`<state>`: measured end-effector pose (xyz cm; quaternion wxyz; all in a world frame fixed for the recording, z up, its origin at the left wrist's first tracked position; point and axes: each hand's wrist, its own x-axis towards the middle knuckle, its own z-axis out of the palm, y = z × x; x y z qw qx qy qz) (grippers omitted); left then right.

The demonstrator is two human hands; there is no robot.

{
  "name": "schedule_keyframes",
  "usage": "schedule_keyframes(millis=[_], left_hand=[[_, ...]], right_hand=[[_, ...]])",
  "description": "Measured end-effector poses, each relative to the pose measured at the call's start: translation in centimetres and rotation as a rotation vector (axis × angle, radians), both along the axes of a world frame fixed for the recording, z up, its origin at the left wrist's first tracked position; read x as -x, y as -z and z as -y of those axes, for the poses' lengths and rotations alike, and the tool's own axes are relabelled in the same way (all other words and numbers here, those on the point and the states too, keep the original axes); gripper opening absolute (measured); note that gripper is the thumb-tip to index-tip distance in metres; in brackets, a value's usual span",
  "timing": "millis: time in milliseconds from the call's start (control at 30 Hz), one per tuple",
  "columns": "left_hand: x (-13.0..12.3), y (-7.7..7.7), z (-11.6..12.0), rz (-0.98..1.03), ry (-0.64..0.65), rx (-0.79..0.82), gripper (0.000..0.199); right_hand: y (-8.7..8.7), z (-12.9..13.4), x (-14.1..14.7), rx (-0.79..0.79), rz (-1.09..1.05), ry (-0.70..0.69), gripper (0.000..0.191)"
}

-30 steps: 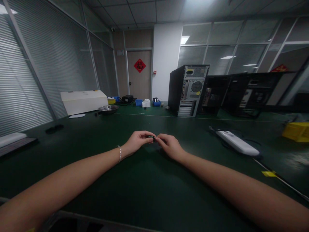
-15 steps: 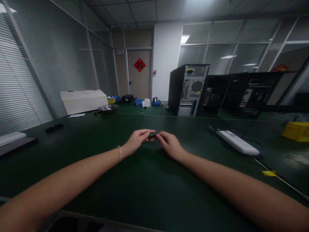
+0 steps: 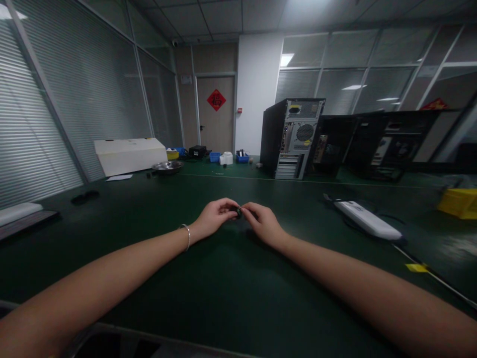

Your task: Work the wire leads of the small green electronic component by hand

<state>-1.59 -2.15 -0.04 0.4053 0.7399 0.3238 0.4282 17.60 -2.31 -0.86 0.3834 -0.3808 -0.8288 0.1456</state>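
Note:
Above the dark green table (image 3: 223, 283), both hands meet near the middle of the view. My left hand (image 3: 216, 216), with a bracelet at its wrist, pinches a small dark part (image 3: 238, 212) between thumb and fingers. From the right, my right hand (image 3: 261, 219) has its thumb and index finger pressed together at the part's right edge. Whether those fingertips hold something of their own is too small to tell. The part shows a little green, and the fingers cover much of it.
A white power strip (image 3: 368, 220) with a cable and a yellow bin (image 3: 459, 203) lie to the right. Computer towers (image 3: 294, 139) stand behind. At the back left are a metal bowl (image 3: 167, 167) and a white box (image 3: 130, 155); dark glasses (image 3: 85, 197) lie nearer.
The small part has turned in my left fingers and shows less green. My left thumb sits slightly lower. My right hand has hardly moved.

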Motion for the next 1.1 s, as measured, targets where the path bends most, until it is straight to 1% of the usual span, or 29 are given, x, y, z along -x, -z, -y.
schedule_keyframes(millis=[100,200,267,400,600,667,833,933,1100], left_hand=[[0.07,0.18,-0.40,0.110,0.004,0.050,0.020],[0.09,0.20,-0.57,0.184,-0.008,0.057,0.024],[0.10,0.12,-0.52,0.178,-0.007,0.062,0.026],[0.15,-0.01,-0.32,0.108,0.008,0.062,0.023],[0.17,-0.16,-0.10,0.060,-0.028,0.020,0.023],[0.09,-0.27,-0.04,0.072,-0.040,0.037,0.024],[-0.19,-0.35,0.02,0.143,-0.047,0.145,0.023],[-0.24,-0.14,-0.09,0.184,-0.051,0.188,0.024],[-0.20,0.32,-0.29,0.224,-0.040,0.217,0.026]], right_hand=[[-0.16,0.16,-0.05,0.010,-0.012,0.039,0.026],[-0.20,0.28,-0.17,0.000,0.019,0.061,0.024],[-0.18,0.32,-0.22,-0.025,0.045,0.065,0.022],[-0.21,0.40,-0.17,-0.057,0.079,0.064,0.021],[-0.48,0.52,-0.21,-0.037,0.117,0.063,0.022],[-0.47,0.53,-0.26,-0.041,0.112,0.063,0.022],[-0.34,0.56,-0.27,-0.055,0.105,0.073,0.021],[-0.31,0.57,-0.23,-0.052,0.100,0.075,0.022],[-0.28,0.49,-0.17,-0.036,0.086,0.066,0.022]])
